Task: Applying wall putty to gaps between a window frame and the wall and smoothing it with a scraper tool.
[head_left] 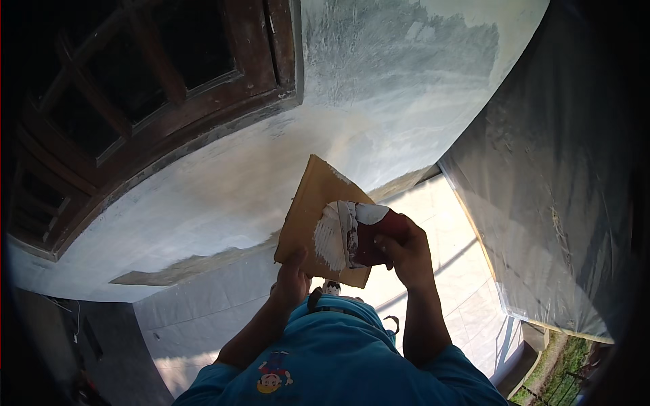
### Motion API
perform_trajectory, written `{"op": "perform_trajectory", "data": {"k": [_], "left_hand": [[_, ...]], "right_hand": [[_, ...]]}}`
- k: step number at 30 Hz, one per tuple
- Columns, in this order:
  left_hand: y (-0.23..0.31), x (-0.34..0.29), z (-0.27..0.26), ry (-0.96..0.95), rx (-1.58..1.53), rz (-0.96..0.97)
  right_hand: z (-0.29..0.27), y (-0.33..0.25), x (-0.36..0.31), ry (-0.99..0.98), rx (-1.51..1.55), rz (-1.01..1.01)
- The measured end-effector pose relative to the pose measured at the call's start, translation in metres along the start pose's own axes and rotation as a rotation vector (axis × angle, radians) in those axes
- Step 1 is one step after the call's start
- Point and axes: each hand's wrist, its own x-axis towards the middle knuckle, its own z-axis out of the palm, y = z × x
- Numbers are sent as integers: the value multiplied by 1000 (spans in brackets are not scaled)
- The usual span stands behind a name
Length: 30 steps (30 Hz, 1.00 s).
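Observation:
My left hand [292, 279] grips the near left edge of a tan board [305, 210], its thumb on top and its other fingers hidden below. White putty [330, 240] lies in a ridged patch on the board's middle. In my right hand [406, 250] is a wide putty knife [372, 237] with a dark red handle part and a pale, putty-smeared blade edge. That edge rests against the putty, as far as I can see. The board is held in front of my waist, tilted, with one corner pointing toward the wall.
Ahead stands a wall [223, 196] with grey and white patches. A brown wooden window frame [196, 111] is set in it at the left. Grey plastic sheeting [535, 203] hangs on the right. Pale tiles [203, 298] cover the floor, with grass [562, 369] beyond at lower right.

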Motion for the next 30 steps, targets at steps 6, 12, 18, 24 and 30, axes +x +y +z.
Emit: {"op": "perform_trajectory", "data": {"k": [6, 12, 18, 24, 30], "left_hand": [[-18, 8, 25, -68, 148, -5], [-7, 4, 37, -8, 235, -77], [-3, 3, 44, -29, 318, -105], [-7, 6, 40, 9, 411, -141], [-34, 10, 6, -123, 641, 75]], "right_hand": [[-23, -4, 4, -6, -59, -20], [-18, 2, 4, 0, -7, -28], [-18, 12, 8, -15, -14, -87], [-20, 8, 12, -26, -61, -45], [-23, 12, 17, -28, -74, -11]]}}
